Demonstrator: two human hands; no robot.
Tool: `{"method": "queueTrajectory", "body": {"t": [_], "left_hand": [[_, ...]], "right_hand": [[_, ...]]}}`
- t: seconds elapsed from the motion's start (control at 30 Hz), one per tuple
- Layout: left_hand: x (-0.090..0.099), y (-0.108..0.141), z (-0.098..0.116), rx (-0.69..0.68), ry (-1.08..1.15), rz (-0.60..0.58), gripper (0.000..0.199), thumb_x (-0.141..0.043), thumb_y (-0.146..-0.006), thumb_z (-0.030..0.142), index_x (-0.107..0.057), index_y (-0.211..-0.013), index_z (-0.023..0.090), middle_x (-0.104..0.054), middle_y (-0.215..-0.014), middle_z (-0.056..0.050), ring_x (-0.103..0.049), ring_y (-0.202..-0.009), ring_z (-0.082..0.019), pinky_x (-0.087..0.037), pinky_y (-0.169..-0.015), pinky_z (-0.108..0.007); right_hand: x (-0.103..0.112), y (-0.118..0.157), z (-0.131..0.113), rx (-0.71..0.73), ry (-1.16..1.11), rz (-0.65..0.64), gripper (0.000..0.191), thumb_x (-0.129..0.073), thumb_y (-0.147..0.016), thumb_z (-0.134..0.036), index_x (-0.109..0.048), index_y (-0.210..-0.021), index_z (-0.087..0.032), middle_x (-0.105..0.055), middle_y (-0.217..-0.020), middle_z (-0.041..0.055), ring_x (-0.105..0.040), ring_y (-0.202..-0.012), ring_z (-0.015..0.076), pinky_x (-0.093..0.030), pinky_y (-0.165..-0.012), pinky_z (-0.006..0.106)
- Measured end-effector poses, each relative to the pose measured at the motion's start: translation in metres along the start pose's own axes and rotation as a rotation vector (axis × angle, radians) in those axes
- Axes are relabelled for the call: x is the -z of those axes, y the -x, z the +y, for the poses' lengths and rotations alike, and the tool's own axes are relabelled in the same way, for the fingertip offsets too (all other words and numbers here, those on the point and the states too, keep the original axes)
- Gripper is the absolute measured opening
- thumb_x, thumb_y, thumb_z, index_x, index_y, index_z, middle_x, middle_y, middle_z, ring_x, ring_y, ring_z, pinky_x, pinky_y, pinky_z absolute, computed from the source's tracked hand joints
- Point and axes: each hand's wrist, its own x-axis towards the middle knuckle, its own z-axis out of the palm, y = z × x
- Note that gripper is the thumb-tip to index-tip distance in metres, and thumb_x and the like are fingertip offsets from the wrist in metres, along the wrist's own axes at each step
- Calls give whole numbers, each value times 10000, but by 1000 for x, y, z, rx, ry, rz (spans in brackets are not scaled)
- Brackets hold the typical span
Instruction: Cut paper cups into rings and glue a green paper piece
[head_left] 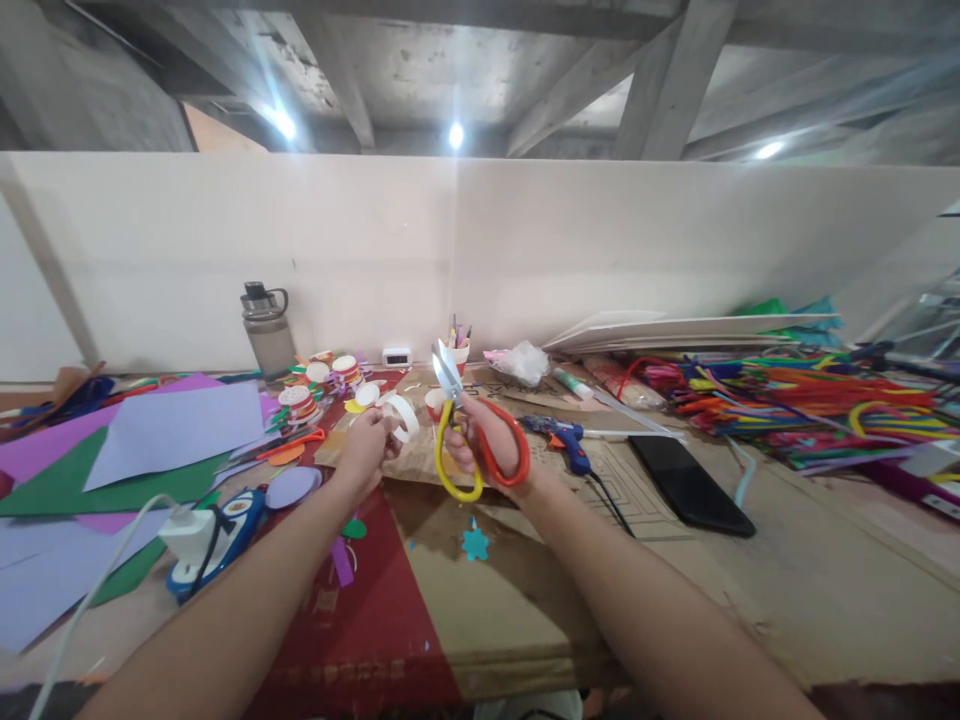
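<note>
Pinching one curled white strip point(409, 418), left hand point(367, 448) sat near right hand point(480, 440), which gripped metal-bladed scissors point(450, 385) (one pair), tips up; one flat turquoise star point(475, 543) lay on brown cardboard point(510, 620) below.

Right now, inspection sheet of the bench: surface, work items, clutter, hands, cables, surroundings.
Surface: flattened brown cardboard with a red section at left; teal snowflake cutout lying on it.
Work items: curled white strip; scissors with one yellow and one red handle loop, blades pointing up.
Clutter: colored paper sheets at left; glue gun, black phone and pipe cleaners at right.
Hands: left hand holds the strip; right hand holds the scissors.
Cables: white cable at the power strip; black cord from the glue gun.
Surroundings: white partition behind; ceiling lights on.
</note>
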Motion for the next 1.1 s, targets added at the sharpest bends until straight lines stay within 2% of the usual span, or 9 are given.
{"method": "queueTrajectory", "body": {"t": [0.13, 0.27, 0.37, 0.5, 0.7, 0.93, 1.1], "left_hand": [[7, -8, -4, 17, 2, 53, 218, -653, -574, 198, -488, -716, 171, -596, -629, 23, -469, -422, -56, -305, -398, -171], [8, -9, -6, 29, 63, 16, 321, -724, -595, 245, -462, -766, 176, -620, -679, 14, -518, -463, -65, -379, -435, -180], [9, -11, -8, -43, 49, -22, 400, -775, -615, 305, -461, -829, 179, -598, -653, 34, -554, -496, -83, -418, -468, -192], [13, -17, -12, -188, -68, 0, 452, -786, -663, 363, -459, -918, 183, -594, -615, 41, -569, -508, -106, -443, -500, -215], [20, -26, -16, -309, -192, -12, 378, -778, -669, 424, -530, -812, 176, -587, -657, 30, -596, -597, -122, -470, -549, -228], [26, -33, -20, -297, -265, 62, 413, -801, -619, 416, -626, -913, 185, -666, -754, 6, -619, -680, -145, -445, -599, -231], [26, -31, -14, -188, -230, 52, 427, -787, -629, 428, -657, -931, 155, -709, -804, -47, -623, -678, -150, -436, -586, -232]], "right_hand": [[2, 9, -15, 58, -10, -110, 472, -486, -822, -665, -548, -952, -216, -375, -578, -75, -274, -398, 65, -244, -362, 187], [3, 7, -14, 173, 22, -102, 435, -529, -812, -622, -540, -960, -213, -407, -578, -75, -309, -399, 67, -264, -360, 188], [3, 3, -9, 266, 48, -25, 383, -556, -816, -562, -532, -977, -215, -436, -586, -74, -362, -412, 72, -291, -369, 192], [5, 2, -6, 375, 118, 98, 329, -571, -844, -499, -525, -1005, -216, -485, -600, -67, -416, -422, 79, -348, -381, 202], [6, 2, -6, 462, 274, 248, 323, -593, -840, -515, -475, -826, -214, -491, -541, -66, -428, -380, 81, -363, -362, 207], [8, -3, -3, 465, 381, 374, 327, -632, -805, -497, -478, -890, -222, -483, -560, -84, -447, -393, 82, -398, -355, 194], [23, -15, 6, 373, 514, 518, 404, -658, -756, -498, -522, -1028, -231, -480, -546, -91, -444, -369, 90, -400, -325, 197]]}}
